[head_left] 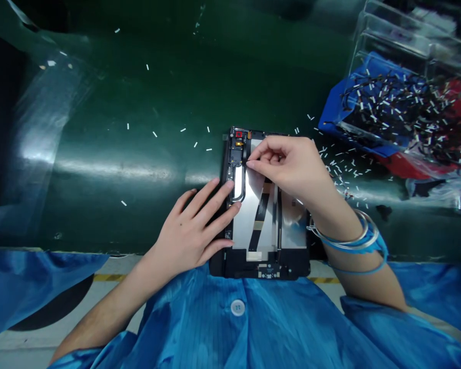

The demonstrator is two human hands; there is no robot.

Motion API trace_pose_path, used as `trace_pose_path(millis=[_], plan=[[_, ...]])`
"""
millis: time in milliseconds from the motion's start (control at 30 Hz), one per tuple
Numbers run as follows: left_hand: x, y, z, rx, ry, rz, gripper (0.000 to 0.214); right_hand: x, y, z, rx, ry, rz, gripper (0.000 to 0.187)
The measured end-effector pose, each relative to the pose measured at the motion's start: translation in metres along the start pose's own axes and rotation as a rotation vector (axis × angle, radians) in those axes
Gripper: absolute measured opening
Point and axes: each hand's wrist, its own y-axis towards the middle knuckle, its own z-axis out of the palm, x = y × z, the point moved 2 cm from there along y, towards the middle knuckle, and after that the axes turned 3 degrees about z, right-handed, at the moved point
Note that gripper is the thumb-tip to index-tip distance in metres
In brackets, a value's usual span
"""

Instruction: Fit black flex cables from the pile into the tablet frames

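Observation:
An opened tablet chassis (261,241) lies on the green conveyor belt, its silver shield plate and black flex cables exposed. My left hand (194,225) rests flat on its left edge, fingers stretched out and steadying the frame. My right hand (288,164) is over the upper part, fingers curled in a pinch with the fingertips pressing near the black cable by the upper left corner. What the pinch holds, if anything, is too small to make out. Bangles and a blue wrist strap (353,241) circle the right wrist.
The green belt (138,128) is strewn with small white paper strips. At the upper right a blue bin (369,102) and a red bin (445,154) hold several black cables with white tabs, under a clear plastic rack (407,31). My blue smock fills the foreground.

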Motion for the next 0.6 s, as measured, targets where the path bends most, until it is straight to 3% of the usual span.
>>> trace_pose_path(millis=[267, 333, 433, 600], plan=[[0.003, 0.012, -0.006, 0.060, 0.015, 0.162, 0.048, 0.002, 0.002, 0.001, -0.020, -0.079, -0.026, 0.009], [0.003, 0.014, -0.007, 0.051, 0.040, 0.177, 0.049, 0.002, -0.006, -0.002, -0.088, -0.141, -0.073, 0.005], [0.002, 0.015, -0.006, 0.037, 0.050, 0.185, 0.049, 0.001, -0.028, -0.006, -0.155, -0.269, -0.200, 0.014], [0.002, 0.015, -0.002, 0.008, 0.008, 0.163, 0.048, -0.003, -0.051, 0.001, 0.033, -0.470, -0.322, 0.032]])
